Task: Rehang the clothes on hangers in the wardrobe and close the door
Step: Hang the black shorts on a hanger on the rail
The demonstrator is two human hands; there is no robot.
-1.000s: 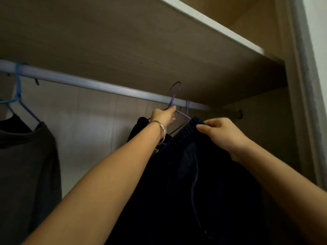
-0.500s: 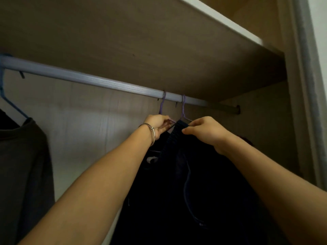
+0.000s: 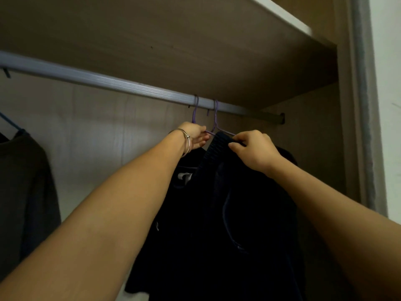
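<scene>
My left hand (image 3: 196,136) grips the purple hanger (image 3: 214,124) (hooked on the rail (image 3: 108,82)); my right hand (image 3: 252,148) pinches the dark garment's waistband (image 3: 217,142).

Two purple hangers (image 3: 215,118) hook over the pale grey ribbed rail (image 3: 112,82); the garment (image 3: 217,213) is dark navy (nearly black), the shelf (image 3: 173,40) brown wood-grain, a silver bracelet (image 3: 187,139).
</scene>
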